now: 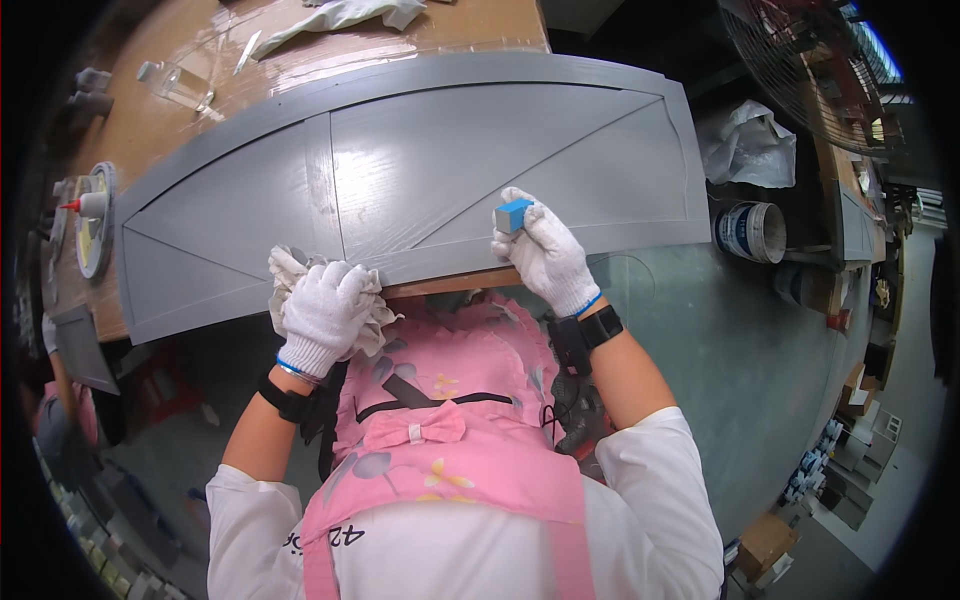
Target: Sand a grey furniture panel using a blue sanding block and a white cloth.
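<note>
A long grey panel (420,165) with raised frame strips and diagonal grooves lies across the table before me. My left hand (328,305), in a white knit glove, is closed on a crumpled off-white rag (290,270) at the panel's near edge. Raised over the near right part of the panel, my right hand (545,255), gloved the same way, pinches a small block (513,216) with blue sides and a grey face between thumb and fingers. The block is held apart from the panel's surface.
On the brown table (480,28) stand a clear bottle (178,86) and a red-tipped squeeze bottle (92,205) on a round lid. To the right are a white bucket (750,232), a plastic bag (752,148) and a large fan (800,70). Another person (62,400) is at the far left.
</note>
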### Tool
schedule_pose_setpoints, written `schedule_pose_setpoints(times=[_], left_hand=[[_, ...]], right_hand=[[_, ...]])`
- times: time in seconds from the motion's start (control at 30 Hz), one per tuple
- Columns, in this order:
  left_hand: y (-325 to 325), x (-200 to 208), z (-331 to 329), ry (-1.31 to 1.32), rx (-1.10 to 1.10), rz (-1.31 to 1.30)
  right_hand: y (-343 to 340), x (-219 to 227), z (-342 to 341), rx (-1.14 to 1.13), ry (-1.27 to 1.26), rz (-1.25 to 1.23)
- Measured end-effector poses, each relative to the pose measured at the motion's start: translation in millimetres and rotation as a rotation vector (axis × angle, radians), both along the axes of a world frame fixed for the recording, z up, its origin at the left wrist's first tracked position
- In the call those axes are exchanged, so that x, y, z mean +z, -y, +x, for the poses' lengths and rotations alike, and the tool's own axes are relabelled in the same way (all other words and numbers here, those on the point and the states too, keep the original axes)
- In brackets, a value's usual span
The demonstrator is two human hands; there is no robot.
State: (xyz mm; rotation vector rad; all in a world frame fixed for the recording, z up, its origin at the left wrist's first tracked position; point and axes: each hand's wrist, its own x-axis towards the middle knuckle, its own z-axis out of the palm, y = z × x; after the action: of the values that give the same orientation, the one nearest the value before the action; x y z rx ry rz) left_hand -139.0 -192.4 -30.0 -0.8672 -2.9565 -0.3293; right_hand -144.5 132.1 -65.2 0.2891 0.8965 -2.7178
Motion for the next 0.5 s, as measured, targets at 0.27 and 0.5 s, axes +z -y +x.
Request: schedule_pose_setpoints(times=[0.27, 0.5], left_hand=[[75, 16, 8, 0.265, 0.345, 0.217], [80, 30, -9, 0.41, 0.462, 0.244]], right_hand=[[-46, 29, 12, -0.066, 0.078, 0.203], [-37, 43, 7, -0.105, 0.078, 0.31]])
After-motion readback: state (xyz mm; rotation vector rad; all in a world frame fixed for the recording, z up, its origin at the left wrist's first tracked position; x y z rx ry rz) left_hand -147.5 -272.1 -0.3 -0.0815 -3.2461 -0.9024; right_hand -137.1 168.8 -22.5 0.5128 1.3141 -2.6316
